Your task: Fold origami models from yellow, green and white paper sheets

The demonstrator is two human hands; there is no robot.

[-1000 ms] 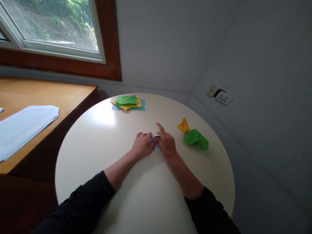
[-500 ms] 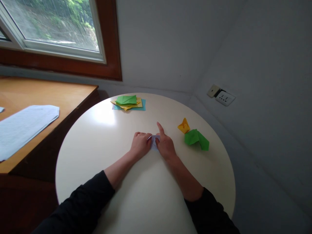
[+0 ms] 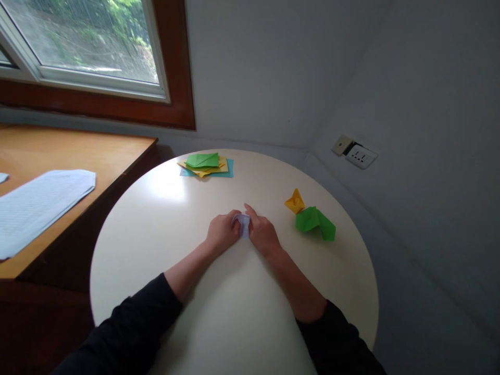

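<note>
A small pale lilac piece of folded paper (image 3: 244,224) lies near the middle of the round white table (image 3: 164,219). My left hand (image 3: 222,233) pinches its left side and my right hand (image 3: 262,234) pinches its right side, fingers curled over it. Most of the paper is hidden between the two hands. To the right of my right hand sit a small yellow folded paper figure (image 3: 294,201) and a green folded paper figure (image 3: 314,221), close together and apart from my hands.
A stack of green, yellow and blue paper sheets (image 3: 206,165) lies at the table's far edge. A wooden desk (image 3: 78,151) with a printed white sheet (image 3: 37,200) stands left, below a window. A wall socket (image 3: 358,155) is at the right.
My right forefinger, which pointed up and away before, has curled down onto the paper. Both hands have closed in on the paper and shifted slightly left.
</note>
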